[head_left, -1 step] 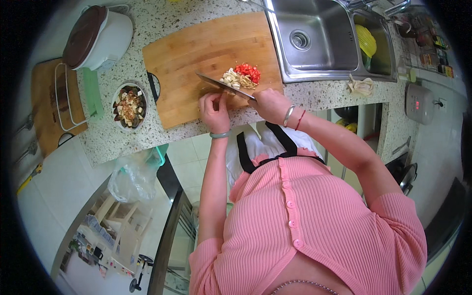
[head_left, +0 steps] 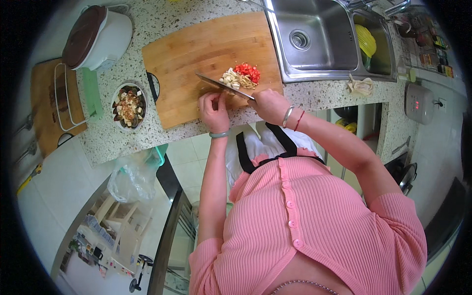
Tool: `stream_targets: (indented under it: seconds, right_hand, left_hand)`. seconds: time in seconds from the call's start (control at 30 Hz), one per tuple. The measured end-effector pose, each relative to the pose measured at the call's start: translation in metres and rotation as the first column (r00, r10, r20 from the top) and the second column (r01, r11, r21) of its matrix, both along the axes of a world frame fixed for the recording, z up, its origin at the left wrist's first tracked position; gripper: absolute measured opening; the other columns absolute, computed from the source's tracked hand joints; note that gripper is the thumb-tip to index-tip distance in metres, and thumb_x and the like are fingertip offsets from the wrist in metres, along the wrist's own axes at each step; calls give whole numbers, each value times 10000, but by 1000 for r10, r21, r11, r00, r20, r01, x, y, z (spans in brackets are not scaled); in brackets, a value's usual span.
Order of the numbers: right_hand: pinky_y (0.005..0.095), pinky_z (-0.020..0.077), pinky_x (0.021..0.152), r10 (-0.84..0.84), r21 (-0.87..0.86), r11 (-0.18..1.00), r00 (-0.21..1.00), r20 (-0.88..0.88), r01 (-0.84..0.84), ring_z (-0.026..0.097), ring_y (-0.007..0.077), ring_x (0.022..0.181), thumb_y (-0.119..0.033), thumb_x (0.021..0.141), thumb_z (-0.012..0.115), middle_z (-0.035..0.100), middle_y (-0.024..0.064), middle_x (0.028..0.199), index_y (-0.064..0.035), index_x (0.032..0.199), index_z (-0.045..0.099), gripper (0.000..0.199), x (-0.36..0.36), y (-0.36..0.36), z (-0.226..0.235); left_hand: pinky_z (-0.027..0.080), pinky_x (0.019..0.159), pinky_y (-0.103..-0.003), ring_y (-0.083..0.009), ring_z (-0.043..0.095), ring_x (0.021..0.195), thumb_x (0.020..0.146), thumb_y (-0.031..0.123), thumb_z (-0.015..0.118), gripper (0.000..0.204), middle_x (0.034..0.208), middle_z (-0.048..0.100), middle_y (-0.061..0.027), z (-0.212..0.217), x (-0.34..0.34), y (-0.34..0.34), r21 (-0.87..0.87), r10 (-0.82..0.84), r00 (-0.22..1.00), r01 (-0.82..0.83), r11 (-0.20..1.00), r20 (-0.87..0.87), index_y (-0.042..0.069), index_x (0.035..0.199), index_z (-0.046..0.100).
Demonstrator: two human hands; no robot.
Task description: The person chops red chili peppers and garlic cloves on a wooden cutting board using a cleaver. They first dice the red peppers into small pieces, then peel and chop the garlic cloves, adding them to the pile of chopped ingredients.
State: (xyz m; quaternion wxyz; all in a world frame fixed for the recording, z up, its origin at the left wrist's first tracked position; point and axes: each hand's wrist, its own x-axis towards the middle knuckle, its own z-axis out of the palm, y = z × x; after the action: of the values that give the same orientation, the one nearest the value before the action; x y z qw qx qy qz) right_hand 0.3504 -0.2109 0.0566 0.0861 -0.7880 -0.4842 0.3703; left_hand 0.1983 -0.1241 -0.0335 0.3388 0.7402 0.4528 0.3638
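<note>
A speckled stone countertop [head_left: 123, 142] was seen from above, and on it lay a large rectangular wooden cutting board [head_left: 196, 54]. To the right of the board a double stainless-steel sink [head_left: 314, 54] was set into the counter, with a yellow strainer [head_left: 366, 40] resting in its smaller right basin. At the far left of the counter a white rice cooker with a brown lid [head_left: 96, 37] was placed, and below it, just left of the board, a small round bowl of mixed brown and pale food pieces [head_left: 129, 105] was set. At the near right corner of the board the right hand [head_left: 268, 104] was closed around the handle of a broad steel kitchen knife [head_left: 223, 84], whose blade was angled up and to the left across the board. The left hand [head_left: 212, 108] was curled, fingers narrow and bent, on the board just beside the blade; what lay under the fingers could not be told. Just beyond the blade a small heap of pale chopped pieces [head_left: 231, 78] was gathered, touching a smaller heap of chopped red pieces [head_left: 248, 71].
</note>
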Motion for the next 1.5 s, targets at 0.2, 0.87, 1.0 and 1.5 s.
stream_targets:
  seconds: [0.2, 0.87, 1.0, 1.5]
  right_hand:
    - [485, 534, 713, 16, 9, 1000, 998, 57, -17, 670, 400, 781, -223, 901, 553, 668, 253, 822, -4, 824, 687, 268, 1, -4, -19]
    - [482, 517, 706, -35, 53, 998, 995, -90, 40, 650, 414, 751, -401, 896, 603, 650, 254, 776, -13, 840, 691, 402, 12, 8, -8]
    - [480, 536, 689, 61, 41, 997, 996, 68, -63, 664, 393, 750, -342, 920, 568, 668, 218, 785, -39, 818, 690, 342, 47, 4, 9]
    - [411, 567, 717, 383, -76, 922, 859, 340, -381, 695, 329, 837, -149, 849, 570, 706, 154, 879, -68, 872, 713, 166, 119, 40, -6]
  left_hand:
    - [481, 668, -312, -197, 578, 741, 864, 131, 700, 139, 875, 606, -83, 10, -5, 3, -67, -41, 999, 39, 997, -24, 21, 892, 619]
    - [487, 901, -412, -342, 587, 1100, 866, 260, 696, 437, 1243, 593, -190, 142, -259, 63, 848, 811, -248, -185, 497, -530, 154, 1277, 590]
    - [427, 1014, -429, -347, 533, 1204, 828, 175, 735, 375, 1309, 544, -193, 124, -241, 77, 678, 667, 658, -315, 665, -348, 120, 1190, 653]
    - [386, 760, -421, -230, 531, 851, 812, 258, 693, 174, 861, 556, 4, 51, 64, 55, 309, -192, 736, 485, 818, -649, 192, 947, 606]
